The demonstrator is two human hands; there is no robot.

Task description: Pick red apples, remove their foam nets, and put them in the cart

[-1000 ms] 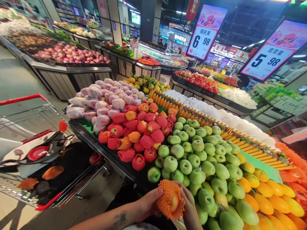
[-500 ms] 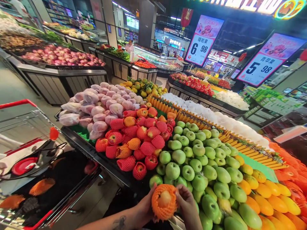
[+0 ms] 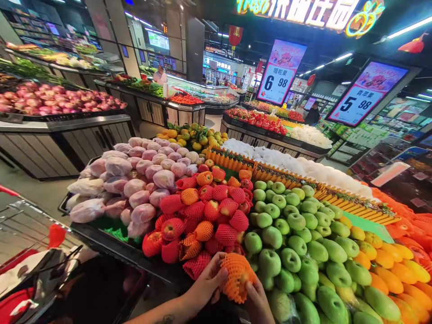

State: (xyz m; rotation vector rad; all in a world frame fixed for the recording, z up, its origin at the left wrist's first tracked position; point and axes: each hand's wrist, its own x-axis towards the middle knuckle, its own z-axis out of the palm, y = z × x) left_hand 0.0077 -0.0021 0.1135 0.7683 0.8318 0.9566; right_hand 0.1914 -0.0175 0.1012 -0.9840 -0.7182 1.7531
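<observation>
An apple in an orange foam net [image 3: 238, 275] is between my two hands, just in front of the fruit display. The net covers most of the fruit, and a paler part shows through at its lower right. My left hand [image 3: 209, 278] grips it from the left, thumb on the net's near side. On the lower right, the fingers of my right hand [image 3: 258, 298] press against the net. Red-netted apples [image 3: 222, 207] lie just beyond my left hand. Green apples [image 3: 292, 259] are heaped beyond and to the right of my right hand.
A shopping cart [image 3: 30, 216] with a bag stands at the lower left. Pale wrapped fruit [image 3: 118, 166] fills the display's left side, and yellow-orange mangoes [image 3: 388, 281] its right. A yellow slatted divider [image 3: 270, 175] runs along the back. Price screens [image 3: 281, 72] hang above.
The netted apple has turned, so the net's opening no longer faces me and more net shows. My left thumb has come onto its front. The view has shifted, and the cart sits further left.
</observation>
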